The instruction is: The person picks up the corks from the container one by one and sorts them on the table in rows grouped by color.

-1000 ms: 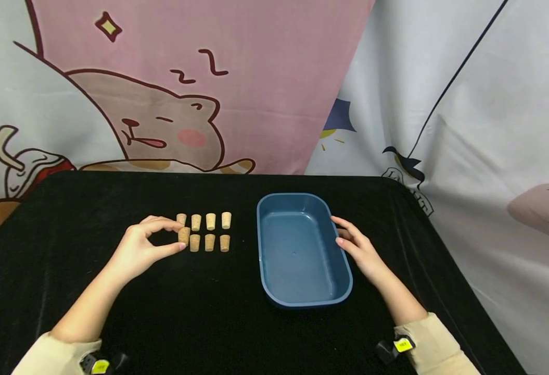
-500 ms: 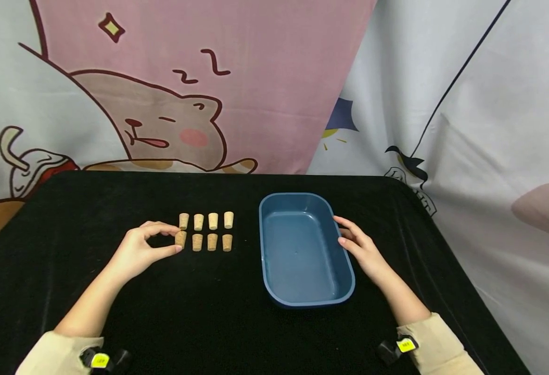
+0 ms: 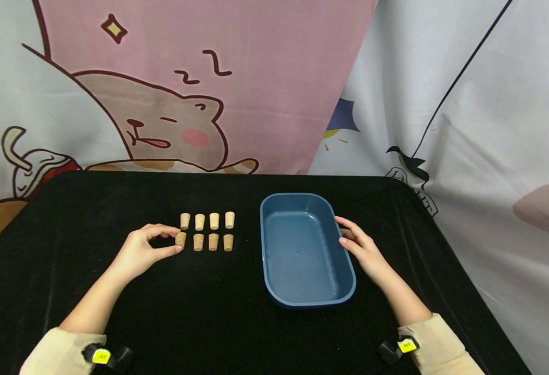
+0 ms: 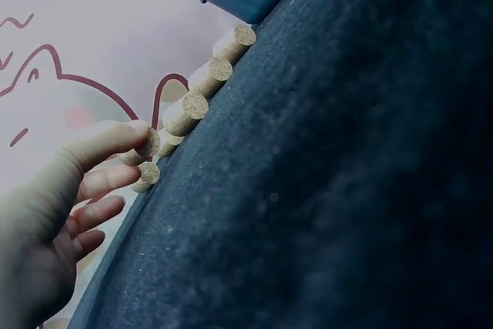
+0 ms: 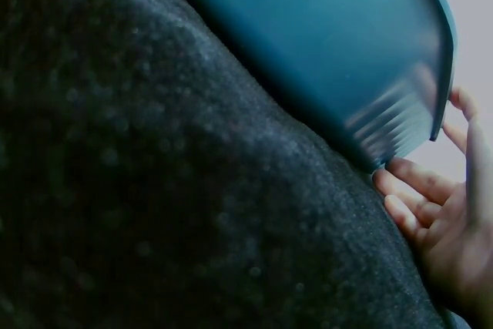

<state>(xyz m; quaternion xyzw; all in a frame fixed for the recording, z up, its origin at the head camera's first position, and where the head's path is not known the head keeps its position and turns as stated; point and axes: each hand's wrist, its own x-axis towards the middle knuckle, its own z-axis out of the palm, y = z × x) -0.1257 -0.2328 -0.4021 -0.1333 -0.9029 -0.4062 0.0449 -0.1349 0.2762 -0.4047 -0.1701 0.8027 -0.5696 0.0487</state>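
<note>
In the head view, my left hand (image 3: 139, 252) pinches a tapered cork stopper (image 3: 180, 239) between thumb and forefinger at the left end of the front row. That cork stands upright, in line with other darker corks (image 3: 198, 242). Behind them stands a row of paler corks (image 3: 200, 222). The left wrist view has the pinched cork (image 4: 146, 146) partly covered by a finger, the other fingers loosely spread below. My right hand (image 3: 363, 252) rests against the right side of a blue plastic bin (image 3: 297, 250), its fingers relaxed. The right wrist view shows those fingertips (image 5: 402, 166) beside the bin's outer wall.
A black cloth (image 3: 199, 317) covers the table. Behind it hangs a printed curtain (image 3: 274, 104) with a cartoon bear. The bin stands to the right of the corks, with a strip of cloth between them.
My left hand has shifted the pinched cork leftward and slightly nearer, away from the neighbouring cork and into the front row. The right hand stays at the bin. The whole view has drifted slightly.
</note>
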